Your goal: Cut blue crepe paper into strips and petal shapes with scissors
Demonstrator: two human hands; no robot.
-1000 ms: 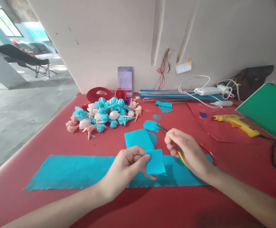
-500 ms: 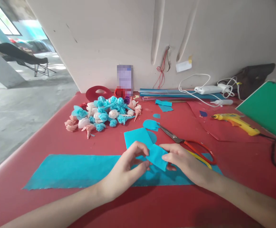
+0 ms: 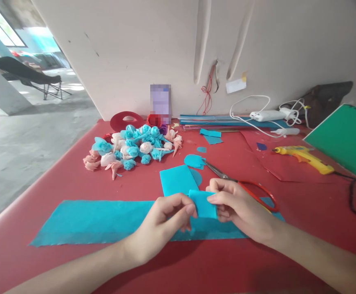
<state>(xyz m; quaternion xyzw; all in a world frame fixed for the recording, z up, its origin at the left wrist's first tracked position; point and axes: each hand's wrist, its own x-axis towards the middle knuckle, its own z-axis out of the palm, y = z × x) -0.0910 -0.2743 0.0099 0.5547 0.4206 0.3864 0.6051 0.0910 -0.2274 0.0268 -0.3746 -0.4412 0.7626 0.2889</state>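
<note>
Between my two hands is a small turquoise piece of crepe paper (image 3: 202, 204), held roughly level. My right hand (image 3: 237, 204) pinches its right edge between thumb and fingers. At its left edge, my left hand (image 3: 168, 216) is closed, with thumb and fingertips on the paper. A long turquoise crepe paper strip (image 3: 101, 220) lies flat beneath both hands. Just beyond them rests a turquoise paper rectangle (image 3: 178, 179) over a rounded piece (image 3: 197, 177). Scissors (image 3: 227, 176) with red handles lie partly behind my right hand.
A pile of turquoise, white and pink paper flowers (image 3: 135, 147) sits at the back left. Cut paper scraps (image 3: 195, 160) lie near the scissor tips. On the right are a yellow glue gun (image 3: 306, 157), a green board (image 3: 346, 139) and a white power strip (image 3: 266, 116).
The small paper piece has turned from a slant to nearly level. My right hand has curled its fingers more, and my left hand has shifted slightly lower.
</note>
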